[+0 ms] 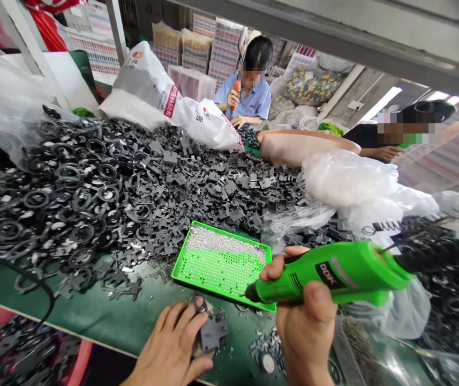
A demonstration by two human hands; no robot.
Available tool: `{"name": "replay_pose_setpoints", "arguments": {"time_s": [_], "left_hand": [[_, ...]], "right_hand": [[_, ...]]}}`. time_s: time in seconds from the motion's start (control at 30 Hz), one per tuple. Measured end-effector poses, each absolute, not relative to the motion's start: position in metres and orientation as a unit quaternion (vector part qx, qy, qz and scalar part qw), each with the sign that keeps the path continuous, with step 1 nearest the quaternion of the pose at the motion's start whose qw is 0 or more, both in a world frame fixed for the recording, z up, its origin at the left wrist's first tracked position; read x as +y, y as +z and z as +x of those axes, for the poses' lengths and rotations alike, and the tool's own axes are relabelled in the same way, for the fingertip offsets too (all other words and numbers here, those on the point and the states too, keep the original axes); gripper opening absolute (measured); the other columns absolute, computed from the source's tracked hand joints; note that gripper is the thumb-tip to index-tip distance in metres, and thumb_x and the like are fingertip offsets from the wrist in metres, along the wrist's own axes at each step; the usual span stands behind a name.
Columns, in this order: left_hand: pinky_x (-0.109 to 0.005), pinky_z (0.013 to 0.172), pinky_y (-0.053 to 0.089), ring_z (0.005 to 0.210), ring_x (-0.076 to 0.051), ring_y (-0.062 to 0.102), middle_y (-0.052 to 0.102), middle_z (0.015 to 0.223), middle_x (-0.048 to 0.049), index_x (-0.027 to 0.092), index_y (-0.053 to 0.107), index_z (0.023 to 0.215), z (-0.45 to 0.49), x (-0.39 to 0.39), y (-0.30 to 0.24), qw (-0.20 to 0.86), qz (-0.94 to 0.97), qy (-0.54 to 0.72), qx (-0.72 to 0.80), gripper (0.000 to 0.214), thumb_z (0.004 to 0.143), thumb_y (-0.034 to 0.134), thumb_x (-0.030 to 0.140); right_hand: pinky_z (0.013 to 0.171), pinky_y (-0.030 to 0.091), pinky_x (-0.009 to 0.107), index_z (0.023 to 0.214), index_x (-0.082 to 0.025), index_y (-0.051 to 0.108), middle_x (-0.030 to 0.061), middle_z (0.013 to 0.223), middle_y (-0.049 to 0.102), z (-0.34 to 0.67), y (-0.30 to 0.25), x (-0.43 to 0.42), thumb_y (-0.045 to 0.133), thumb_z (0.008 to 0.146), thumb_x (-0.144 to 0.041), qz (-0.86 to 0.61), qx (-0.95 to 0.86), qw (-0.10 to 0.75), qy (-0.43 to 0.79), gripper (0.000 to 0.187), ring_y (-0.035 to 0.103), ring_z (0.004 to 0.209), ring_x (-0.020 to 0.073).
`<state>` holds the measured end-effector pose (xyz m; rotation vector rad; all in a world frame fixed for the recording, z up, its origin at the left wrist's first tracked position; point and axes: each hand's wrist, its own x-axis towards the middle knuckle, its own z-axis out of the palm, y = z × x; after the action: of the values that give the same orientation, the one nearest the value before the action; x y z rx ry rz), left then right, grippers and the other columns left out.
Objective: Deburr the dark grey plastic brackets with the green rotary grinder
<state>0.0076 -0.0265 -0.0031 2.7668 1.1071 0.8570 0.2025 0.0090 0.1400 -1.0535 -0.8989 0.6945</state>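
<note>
My right hand is wrapped round a green electric screwdriver marked DDK. Its black tip points left, over the near right edge of a green tray with a perforated bottom. Small silver screws lie heaped along the tray's far side, and others sit in rows in its holes. On the table just in front of the tray, my left hand holds a dark grey plastic part between thumb and fingers. A ring on this part shows by the fingertips.
A big pile of black ring parts and grey plates covers the far side of the green table. Small metal pieces lie between my hands. White bags stand behind. A co-worker sits opposite, another person at right.
</note>
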Motion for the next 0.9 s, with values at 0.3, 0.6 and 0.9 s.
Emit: {"name": "replay_pose_setpoints", "arguments": {"time_s": [0.3,0.6,0.9], "left_hand": [[-0.049,0.098,0.031,0.101,-0.027,0.055,0.065,0.11,-0.0037,0.028,0.055,0.124,0.016,-0.029,-0.001,0.095,0.852,0.264,0.443,0.038,0.088,0.058,0.039],[-0.046,0.099,0.036,0.103,-0.027,0.056,0.063,0.113,-0.0067,0.023,0.04,0.14,0.0,-0.025,-0.003,0.134,0.856,0.27,0.42,0.06,0.085,0.059,0.039],[-0.042,0.096,0.035,0.097,-0.023,0.059,0.066,0.105,-0.0026,0.026,0.049,0.129,0.006,-0.022,0.001,0.126,0.863,0.272,0.406,0.04,0.091,0.057,0.033]], "right_hand": [[0.052,0.047,0.028,0.104,-0.024,0.057,-0.0026,0.066,0.061,0.208,0.134,-0.006,0.064,0.079,-0.051,-0.449,-0.422,0.697,0.367,0.038,0.057,0.056,0.0148],[0.041,0.04,0.026,0.086,-0.026,0.066,-0.0042,0.05,0.055,0.184,0.125,-0.007,0.064,0.062,-0.076,-0.39,-0.372,0.773,0.334,0.055,0.048,0.041,0.0141],[0.038,0.037,0.025,0.087,-0.031,0.068,-0.0042,0.049,0.053,0.172,0.112,0.0,0.064,0.059,-0.076,-0.374,-0.381,0.766,0.358,0.054,0.044,0.04,0.0134]]}}
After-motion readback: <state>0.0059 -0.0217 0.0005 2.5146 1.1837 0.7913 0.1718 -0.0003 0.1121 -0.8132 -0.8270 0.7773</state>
